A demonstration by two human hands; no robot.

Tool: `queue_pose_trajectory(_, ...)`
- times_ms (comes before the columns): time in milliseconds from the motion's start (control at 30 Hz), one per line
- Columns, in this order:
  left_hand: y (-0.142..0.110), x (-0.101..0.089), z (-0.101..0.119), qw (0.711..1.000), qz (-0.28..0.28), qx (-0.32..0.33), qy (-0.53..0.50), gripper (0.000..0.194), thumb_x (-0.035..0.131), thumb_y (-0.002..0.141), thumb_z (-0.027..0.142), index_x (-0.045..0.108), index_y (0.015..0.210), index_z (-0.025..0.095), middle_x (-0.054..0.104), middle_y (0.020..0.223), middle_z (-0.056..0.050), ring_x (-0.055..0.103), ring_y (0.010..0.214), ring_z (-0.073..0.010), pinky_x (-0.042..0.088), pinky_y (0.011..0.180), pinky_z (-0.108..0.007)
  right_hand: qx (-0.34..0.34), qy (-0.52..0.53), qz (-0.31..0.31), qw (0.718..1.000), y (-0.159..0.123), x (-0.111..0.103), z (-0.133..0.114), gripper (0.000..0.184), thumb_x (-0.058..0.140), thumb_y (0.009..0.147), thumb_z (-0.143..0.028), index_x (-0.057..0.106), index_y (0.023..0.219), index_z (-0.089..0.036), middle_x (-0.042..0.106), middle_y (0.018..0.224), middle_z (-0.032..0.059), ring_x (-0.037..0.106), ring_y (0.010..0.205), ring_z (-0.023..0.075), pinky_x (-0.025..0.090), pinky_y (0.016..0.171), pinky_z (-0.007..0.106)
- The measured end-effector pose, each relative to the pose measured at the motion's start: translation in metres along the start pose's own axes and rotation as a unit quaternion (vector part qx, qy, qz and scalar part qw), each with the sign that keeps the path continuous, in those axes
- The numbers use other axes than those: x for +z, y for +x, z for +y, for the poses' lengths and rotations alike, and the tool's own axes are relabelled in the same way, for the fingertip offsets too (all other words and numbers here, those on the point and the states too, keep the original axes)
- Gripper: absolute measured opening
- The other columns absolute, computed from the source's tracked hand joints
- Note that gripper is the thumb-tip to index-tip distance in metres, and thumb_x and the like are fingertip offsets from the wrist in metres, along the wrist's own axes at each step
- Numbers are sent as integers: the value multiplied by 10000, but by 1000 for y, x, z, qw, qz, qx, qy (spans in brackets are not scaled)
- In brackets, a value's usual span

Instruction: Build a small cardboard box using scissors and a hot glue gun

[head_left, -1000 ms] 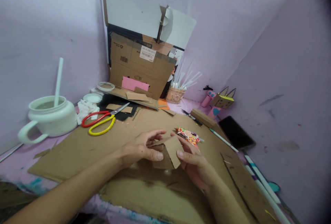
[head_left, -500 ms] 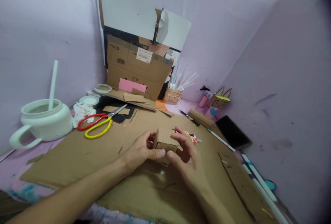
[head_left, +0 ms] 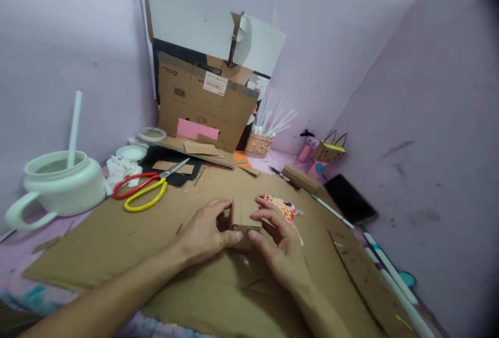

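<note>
A small folded cardboard box sits between my two hands, low over the large cardboard sheet. My left hand grips its left side, thumb at the front lower edge and fingers behind. On the right side, my right hand curls around it, with the thumb at the front and the fingertips on the top edge. Whether the underside rests on the sheet cannot be made out. Just beyond my right fingers lies a colourful patterned piece, partly covered by that hand.
Red and yellow-handled scissors lie at left, near a white mug holding a stick. A cardboard box stands at the back beside a cup of white sticks. A phone and a rabbit-eared cardboard figure are at right.
The small box has been turned from tilted to level, its top now facing up, and lowered slightly. My right hand has shifted its grip along it. The view has drifted a little to the right.
</note>
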State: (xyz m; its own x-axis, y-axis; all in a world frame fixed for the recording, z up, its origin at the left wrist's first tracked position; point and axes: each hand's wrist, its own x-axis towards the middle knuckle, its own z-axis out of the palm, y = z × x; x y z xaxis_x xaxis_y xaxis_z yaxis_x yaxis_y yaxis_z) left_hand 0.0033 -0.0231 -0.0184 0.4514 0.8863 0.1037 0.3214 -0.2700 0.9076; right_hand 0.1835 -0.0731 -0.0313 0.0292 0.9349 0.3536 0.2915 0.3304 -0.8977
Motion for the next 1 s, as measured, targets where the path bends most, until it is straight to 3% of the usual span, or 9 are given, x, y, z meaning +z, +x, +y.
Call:
queue_pose_trajectory(100,0,-2,-2,1000,-4,0,-9,768,696,646,378,414,1329,169,647,1062,-96,594,912,-255,468,777,-345,16,-3,-9,1000,0,3,0,171,621,740,-168,627,891,-248,434,1348,105,436,1239,263,471,907,416)
queue_pose_trajectory(200,0,-2,-4,999,-17,-3,-31,768,682,669,359,377,1351,183,663,999,-79,603,873,-240,471,751,-331,16,-9,0,1000,0,5,1,167,626,740,-188,629,899,-237,436,1349,120,472,1202,272,495,878,423)
queue_pose_trajectory(500,-3,2,-3,993,-38,-6,-112,760,660,676,272,331,1357,193,624,1102,-94,584,972,-247,459,828,-350,-1,-31,54,998,-4,16,4,166,647,712,-209,594,868,-227,443,1347,131,391,1274,306,368,992,520)
queue_pose_trajectory(633,-3,2,-5,981,-73,-14,-179,808,649,653,200,280,1372,180,599,1129,-92,577,978,-236,464,807,-330,6,-8,61,998,-6,21,7,182,654,697,-226,580,863,-224,470,1329,132,400,1270,309,377,982,483)
queue_pose_trajectory(767,-1,4,-8,974,-85,-24,-208,899,626,580,86,245,1386,198,598,1112,-72,582,916,-214,463,698,-274,-13,24,47,999,-3,22,9,239,650,686,-199,538,894,-237,579,1198,86,535,1123,265,432,921,396)
queue_pose_trajectory(1000,0,4,-5,972,-78,-46,-219,755,680,640,260,374,1322,148,611,1038,-84,575,957,-252,457,800,-344,-16,43,29,999,-1,21,7,233,622,698,-174,511,893,-234,612,1070,53,588,969,232,477,794,322)
